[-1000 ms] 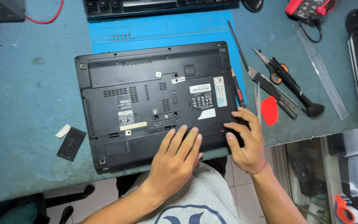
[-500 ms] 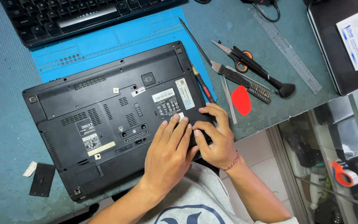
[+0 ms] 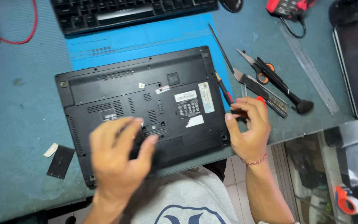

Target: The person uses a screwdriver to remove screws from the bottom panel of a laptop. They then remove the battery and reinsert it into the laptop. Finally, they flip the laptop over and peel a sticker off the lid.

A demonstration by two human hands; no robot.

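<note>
Black laptop (image 3: 146, 103), upside down on blue mat (image 3: 146, 39), near edge overhanging the teal table (image 3: 13, 124). Left hand (image 3: 117, 159) blurred, fingers spread loose over the base panel. Right hand (image 3: 249, 128) at the right edge, fingertips pinched, possibly on a small part. Bare table lies to the left; tools crowd the right.

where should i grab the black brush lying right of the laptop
Take the black brush by its slim handle, about the middle, coming from above with the right hand. It lies flat and slanted, bristle head toward the table edge, with scissors close against its far end, so the lower handle stretch looks freest.
</note>
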